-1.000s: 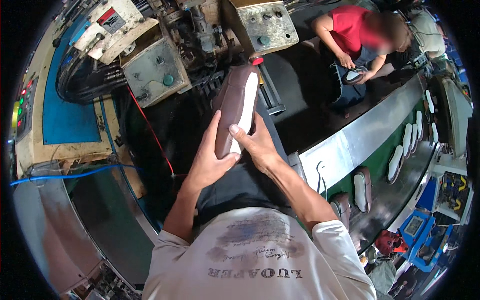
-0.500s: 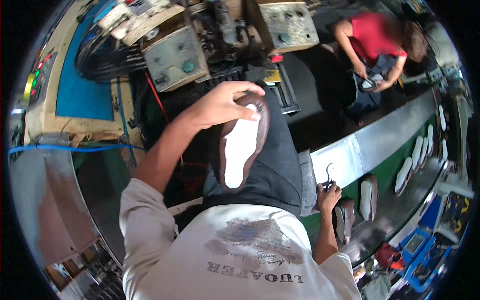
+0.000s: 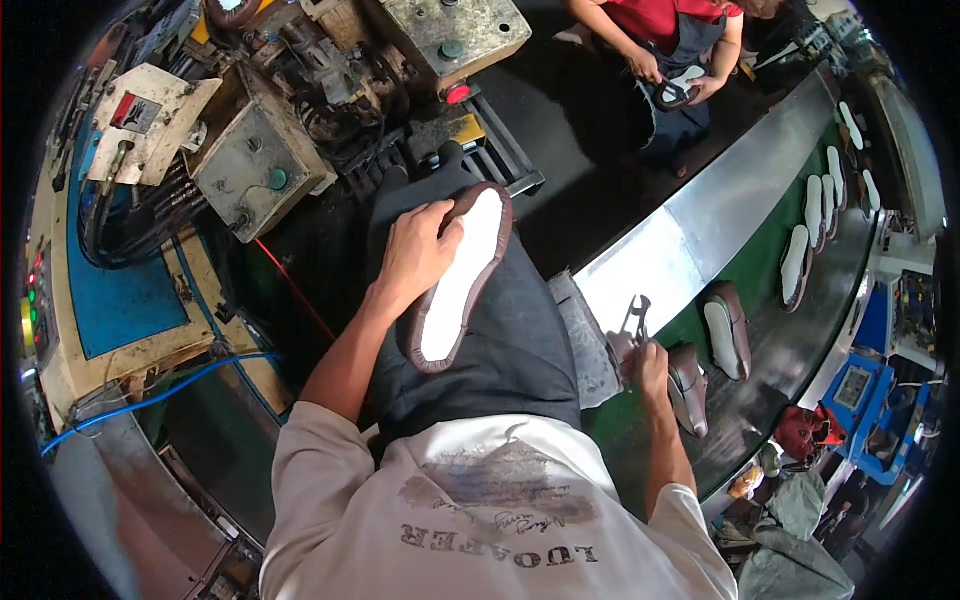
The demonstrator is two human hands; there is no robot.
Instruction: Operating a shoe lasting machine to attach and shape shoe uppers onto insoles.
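A brown shoe upper [image 3: 463,270] with a white sole-side board facing up lies slantwise over my dark-trousered thighs. My left hand [image 3: 420,255] grips its left edge, thumb on the white board and fingers around the side. To the right, beside the bench's metal edge, my right hand [image 3: 652,372] is closed around the handles of dark metal pincers [image 3: 637,314]. Their jaws point away from me, apart from the shoe. Just right of that hand, another brown shoe [image 3: 687,388] rests on its side on the bench, with a further brown shoe [image 3: 727,330] behind it.
Several white-bottomed shoes [image 3: 796,266] line the bench [image 3: 690,235] at the right. A machine with a control box [image 3: 262,170] and red button [image 3: 457,93] stands ahead. Across the bench, a seated person [image 3: 690,60] holds a shoe. A blue hose [image 3: 150,395] runs at left.
My left hand has slid from the shoe's far end to its left side, and the shoe now tilts more to the right. The pincers show more fully above my right hand. The view has shifted.
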